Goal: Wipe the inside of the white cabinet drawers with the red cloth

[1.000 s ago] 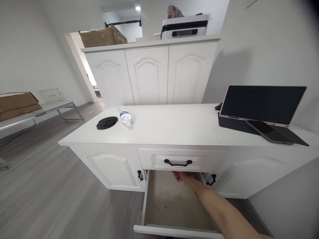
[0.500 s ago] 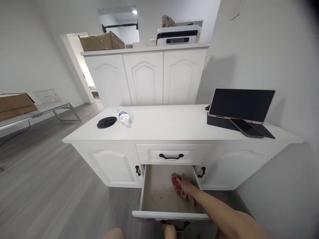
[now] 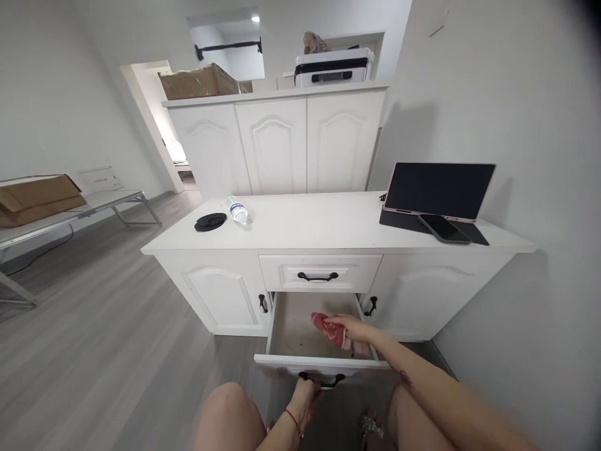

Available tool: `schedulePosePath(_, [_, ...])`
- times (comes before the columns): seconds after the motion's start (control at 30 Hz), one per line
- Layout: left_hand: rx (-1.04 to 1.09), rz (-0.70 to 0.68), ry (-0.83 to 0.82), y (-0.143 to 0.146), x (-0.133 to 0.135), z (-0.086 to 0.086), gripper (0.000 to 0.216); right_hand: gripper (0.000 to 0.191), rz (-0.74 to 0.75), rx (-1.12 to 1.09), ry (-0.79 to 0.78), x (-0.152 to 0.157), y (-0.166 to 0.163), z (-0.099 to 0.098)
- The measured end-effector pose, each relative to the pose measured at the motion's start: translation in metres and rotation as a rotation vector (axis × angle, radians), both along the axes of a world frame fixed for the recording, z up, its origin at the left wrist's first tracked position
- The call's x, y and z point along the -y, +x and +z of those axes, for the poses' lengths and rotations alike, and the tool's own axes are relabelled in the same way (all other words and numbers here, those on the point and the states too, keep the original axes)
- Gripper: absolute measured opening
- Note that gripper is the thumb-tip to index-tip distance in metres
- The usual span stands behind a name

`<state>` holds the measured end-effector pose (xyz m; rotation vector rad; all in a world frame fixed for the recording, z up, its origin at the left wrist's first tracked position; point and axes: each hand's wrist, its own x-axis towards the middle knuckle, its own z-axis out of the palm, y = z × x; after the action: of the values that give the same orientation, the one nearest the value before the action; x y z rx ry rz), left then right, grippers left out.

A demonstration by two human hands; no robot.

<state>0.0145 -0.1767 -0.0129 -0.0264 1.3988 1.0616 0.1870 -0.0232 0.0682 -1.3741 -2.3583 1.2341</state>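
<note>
The lower drawer (image 3: 300,322) of the white cabinet is pulled out. Over its right side, my right hand (image 3: 350,327) is closed on a red, light-patterned cloth piece (image 3: 332,330) that looks like a sock. The cloth's pale end hangs toward the drawer front. Beside it, at the drawer's right front corner, lies something brownish (image 3: 360,349), partly hidden and hard to make out. Down at the drawer front, my left hand (image 3: 305,398) grips the left end of the black drawer handle (image 3: 333,381); its fingers are partly hidden.
Above is a closed drawer (image 3: 320,272). The white cabinet top (image 3: 300,219) carries a plastic bottle (image 3: 238,212), a black round item (image 3: 210,222), a tablet-like screen (image 3: 439,191) and a phone (image 3: 444,229). My knees flank the drawer. A wall stands at right.
My right hand has lifted the red cloth a little from the drawer floor. The view has shifted, so more of my left hand at the handle shows.
</note>
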Motion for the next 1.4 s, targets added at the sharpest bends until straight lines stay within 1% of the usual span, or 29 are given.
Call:
schedulePosePath(0.07, [-0.036,0.020,-0.034,0.001,-0.002,0.003,0.037,0.073,0.042,-0.092,0.132,0.004,0.020,0.008])
schedulePosePath(0.13, [-0.039,0.052,-0.027,0.003,-0.005,0.004,0.037,0.083,0.075,-0.135,0.298,0.013,0.044,0.012])
schedulePosePath(0.23, [-0.028,0.095,0.021,0.004,-0.014,0.005,0.034,0.086,0.121,-0.034,0.512,0.031,0.080,0.009])
schedulePosePath(0.33, [-0.024,0.123,0.056,0.004,-0.026,0.003,0.034,0.084,0.190,0.100,0.686,0.043,0.107,-0.003])
schedulePosePath(0.4, [-0.020,0.144,0.065,0.006,-0.032,0.002,0.033,0.082,0.203,0.168,0.744,0.045,0.118,-0.013])
schedulePosePath(0.43, [-0.015,0.158,0.073,0.006,-0.035,0.002,0.033,0.081,0.200,0.201,0.748,0.045,0.121,-0.017])
schedulePosePath(0.53, [-0.010,0.207,0.109,0.010,-0.040,0.000,0.029,0.079,0.189,0.286,0.680,0.041,0.120,-0.023])
schedulePosePath(0.63, [-0.012,0.241,0.145,0.014,-0.042,-0.001,0.027,0.071,0.223,0.306,0.585,0.038,0.107,-0.018])
schedulePosePath(0.7, [-0.011,0.258,0.164,0.016,-0.043,-0.002,0.027,0.070,0.253,0.315,0.558,0.039,0.095,-0.012])
schedulePosePath(0.8, [-0.010,0.276,0.180,0.018,-0.043,-0.004,0.028,0.074,0.299,0.334,0.562,0.042,0.072,-0.003])
schedulePosePath(0.97, [0.021,0.257,0.218,0.020,-0.041,-0.004,0.025,0.070,0.388,0.393,0.567,0.044,0.026,0.006])
schedulePosePath(1.07, [0.057,0.260,0.250,0.020,-0.038,-0.003,0.023,0.068,0.417,0.390,0.574,0.044,0.000,0.008])
schedulePosePath(1.2, [0.116,0.272,0.259,0.019,-0.036,-0.002,0.032,0.063,0.428,0.366,0.572,0.044,-0.034,0.008])
schedulePosePath(1.3, [0.134,0.256,0.252,0.018,-0.035,0.000,0.040,0.058,0.421,0.349,0.579,0.046,-0.063,0.007])
schedulePosePath(1.4, [0.137,0.248,0.264,0.018,-0.034,0.002,0.039,0.054,0.391,0.334,0.604,0.050,-0.093,0.004])
